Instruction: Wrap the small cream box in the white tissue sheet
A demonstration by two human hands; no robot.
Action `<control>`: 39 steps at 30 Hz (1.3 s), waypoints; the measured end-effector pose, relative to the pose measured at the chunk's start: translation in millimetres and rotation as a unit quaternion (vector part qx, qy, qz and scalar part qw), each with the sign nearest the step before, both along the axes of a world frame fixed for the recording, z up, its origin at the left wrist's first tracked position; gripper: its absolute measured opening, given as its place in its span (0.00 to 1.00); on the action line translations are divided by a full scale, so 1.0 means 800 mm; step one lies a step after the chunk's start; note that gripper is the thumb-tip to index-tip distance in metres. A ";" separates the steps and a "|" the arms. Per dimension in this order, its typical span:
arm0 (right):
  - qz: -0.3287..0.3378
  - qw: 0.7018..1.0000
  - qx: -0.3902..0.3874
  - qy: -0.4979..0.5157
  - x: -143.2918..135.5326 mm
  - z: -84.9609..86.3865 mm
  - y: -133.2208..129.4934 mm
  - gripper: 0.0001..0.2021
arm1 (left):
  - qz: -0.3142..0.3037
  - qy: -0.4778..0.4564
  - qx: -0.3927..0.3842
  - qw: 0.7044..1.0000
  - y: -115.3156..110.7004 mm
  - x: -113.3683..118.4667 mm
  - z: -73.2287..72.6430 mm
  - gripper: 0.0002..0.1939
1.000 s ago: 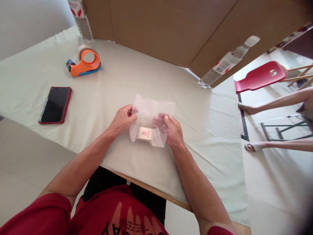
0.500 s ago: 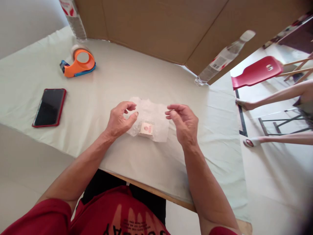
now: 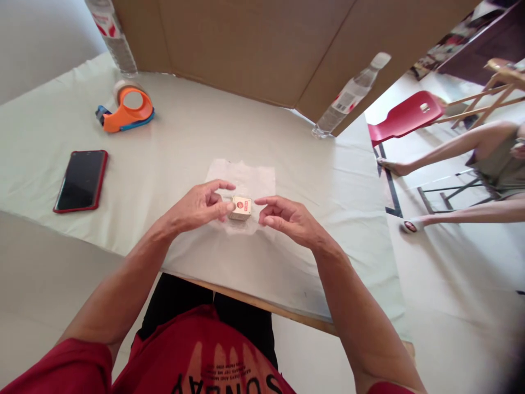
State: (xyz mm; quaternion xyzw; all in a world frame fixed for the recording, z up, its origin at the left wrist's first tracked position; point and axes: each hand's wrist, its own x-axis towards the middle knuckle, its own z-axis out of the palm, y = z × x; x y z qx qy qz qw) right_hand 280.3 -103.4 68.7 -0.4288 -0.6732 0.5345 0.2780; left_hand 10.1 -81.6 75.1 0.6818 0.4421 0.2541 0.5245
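Cloth-covered worktop (image 3: pixel 197 126), slightly wrinkled. A brown cardboard panel (image 3: pixel 238 44) rises at its far side, a water bottle (image 3: pixel 115 41) by its left end, a labelled plastic bottle (image 3: pixel 350 98) towards the right. The wearer's left hand (image 3: pixel 197 207) and right hand (image 3: pixel 291 219) face each other low over the cloth, each grip spread, thumb apart from forefinger. Between them, a bubble-wrap sheet (image 3: pixel 241 178) lies flat. Well to the left: orange tape dispenser (image 3: pixel 123 117), and nearer, a red-cased phone (image 3: pixel 82 179). Smallest: a printed carton (image 3: pixel 241 209) on the sheet, left thumb at its edge, contact unclear; right fingertips just beside, apart.

Likely trouble: an uneven push from the left thumb could skew or tip the light-looking carton; fingers catching the thin sheet could drag both sideways or crumple it.
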 end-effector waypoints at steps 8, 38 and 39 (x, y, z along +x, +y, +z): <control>-0.055 0.995 0.017 -0.080 -0.013 -0.026 -0.029 0.14 | 0.048 0.268 0.183 0.945 -0.044 -0.005 -0.011 0.16; -0.260 0.855 0.380 -0.238 0.017 -0.029 -0.043 0.18 | -0.052 0.298 0.231 0.925 -0.028 0.019 -0.074 0.55; -0.208 0.869 0.380 -0.238 -0.001 -0.023 -0.043 0.18 | -0.053 0.298 0.235 0.924 -0.028 0.019 -0.074 0.56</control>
